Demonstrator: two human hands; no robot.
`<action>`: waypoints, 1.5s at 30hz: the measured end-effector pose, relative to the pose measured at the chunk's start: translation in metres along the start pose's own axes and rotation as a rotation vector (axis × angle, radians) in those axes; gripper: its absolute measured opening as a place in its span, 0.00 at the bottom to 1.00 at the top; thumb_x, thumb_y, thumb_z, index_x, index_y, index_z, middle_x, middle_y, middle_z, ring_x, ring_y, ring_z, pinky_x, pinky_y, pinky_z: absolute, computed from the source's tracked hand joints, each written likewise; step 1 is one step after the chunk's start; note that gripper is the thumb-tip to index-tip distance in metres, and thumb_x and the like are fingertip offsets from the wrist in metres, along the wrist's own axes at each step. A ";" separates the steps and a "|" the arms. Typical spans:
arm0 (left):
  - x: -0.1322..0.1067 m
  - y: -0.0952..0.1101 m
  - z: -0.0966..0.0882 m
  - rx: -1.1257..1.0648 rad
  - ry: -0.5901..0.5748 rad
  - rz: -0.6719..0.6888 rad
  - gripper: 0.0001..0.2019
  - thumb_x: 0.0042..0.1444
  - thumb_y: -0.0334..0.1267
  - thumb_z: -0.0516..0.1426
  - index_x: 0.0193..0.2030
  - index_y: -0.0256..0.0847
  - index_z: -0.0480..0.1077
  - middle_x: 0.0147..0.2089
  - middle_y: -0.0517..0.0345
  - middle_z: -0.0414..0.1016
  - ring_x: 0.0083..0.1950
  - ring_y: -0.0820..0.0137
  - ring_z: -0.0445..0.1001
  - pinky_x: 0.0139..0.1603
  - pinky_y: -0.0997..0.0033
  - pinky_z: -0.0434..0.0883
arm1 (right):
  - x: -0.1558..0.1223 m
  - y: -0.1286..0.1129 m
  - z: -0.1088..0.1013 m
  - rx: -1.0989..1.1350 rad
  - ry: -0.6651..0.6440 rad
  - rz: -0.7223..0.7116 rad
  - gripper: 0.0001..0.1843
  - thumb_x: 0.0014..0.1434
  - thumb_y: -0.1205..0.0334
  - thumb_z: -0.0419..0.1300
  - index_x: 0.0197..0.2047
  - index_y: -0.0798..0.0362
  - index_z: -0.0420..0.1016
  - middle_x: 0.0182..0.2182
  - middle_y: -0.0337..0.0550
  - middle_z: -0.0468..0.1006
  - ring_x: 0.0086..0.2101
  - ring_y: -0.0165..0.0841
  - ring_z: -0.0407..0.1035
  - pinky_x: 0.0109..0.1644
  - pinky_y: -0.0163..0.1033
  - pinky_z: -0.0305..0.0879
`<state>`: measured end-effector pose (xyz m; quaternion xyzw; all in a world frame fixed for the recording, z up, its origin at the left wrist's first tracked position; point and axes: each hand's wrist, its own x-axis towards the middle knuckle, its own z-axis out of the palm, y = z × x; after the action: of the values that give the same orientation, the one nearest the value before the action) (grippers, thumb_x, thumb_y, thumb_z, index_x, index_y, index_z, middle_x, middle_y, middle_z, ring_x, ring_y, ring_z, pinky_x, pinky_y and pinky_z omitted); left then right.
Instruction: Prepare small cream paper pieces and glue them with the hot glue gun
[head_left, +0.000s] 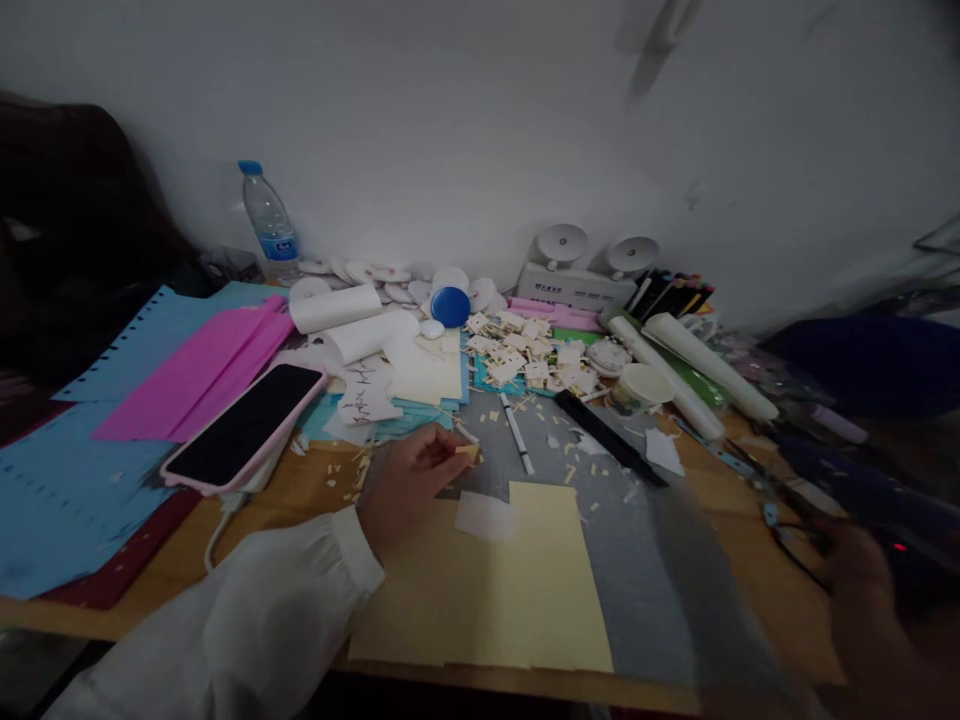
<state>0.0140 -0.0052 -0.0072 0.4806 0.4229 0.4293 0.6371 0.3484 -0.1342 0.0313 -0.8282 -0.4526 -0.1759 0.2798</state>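
My left hand (420, 465) is closed in a pinch, with a small yellow paper piece (468, 453) between thumb and fingers. It hovers over the left part of the yellow paper sheets (559, 580), on which a small white paper slip (486, 516) lies. At the far right, my right hand (862, 590) is dark and blurred, close to a dark object with a small red light (900, 547). Its fingers are too unclear to read. A white pen (517, 434) lies on the grey mat (637, 590), among scattered paper scraps.
A phone (247, 425) rests at left near pink paper (199, 370) and blue sheets (45, 500). Small cut paper figures (525, 350) are heaped at the back. A black strip-like object (611, 438), a paper cup (640, 388), paper rolls and a bottle (270, 225) stand or lie around.
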 end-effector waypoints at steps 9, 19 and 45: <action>0.002 -0.001 -0.001 -0.393 -0.117 -0.239 0.17 0.44 0.33 0.66 0.28 0.40 0.58 0.35 0.55 0.80 0.38 0.69 0.78 0.39 0.73 0.69 | 0.009 -0.104 0.048 0.490 0.006 -0.108 0.14 0.48 0.51 0.64 0.27 0.51 0.67 0.19 0.40 0.70 0.21 0.37 0.68 0.24 0.41 0.64; 0.006 -0.007 -0.001 -0.504 -0.166 -0.273 0.15 0.42 0.30 0.66 0.24 0.38 0.61 0.31 0.58 0.74 0.31 0.74 0.70 0.33 0.75 0.64 | -0.026 -0.114 0.091 0.667 -0.258 -0.342 0.08 0.52 0.58 0.59 0.29 0.51 0.65 0.15 0.33 0.67 0.14 0.29 0.63 0.18 0.34 0.62; 0.006 -0.010 0.000 -0.395 -0.203 -0.208 0.18 0.39 0.33 0.69 0.39 0.38 0.72 0.30 0.61 0.73 0.31 0.74 0.70 0.33 0.75 0.63 | -0.036 -0.113 0.099 0.638 -0.326 -0.313 0.13 0.51 0.58 0.58 0.19 0.50 0.60 0.11 0.32 0.64 0.13 0.27 0.61 0.17 0.32 0.57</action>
<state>0.0175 -0.0013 -0.0176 0.3412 0.3117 0.3853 0.7987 0.2379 -0.0472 -0.0309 -0.6376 -0.6440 0.0671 0.4173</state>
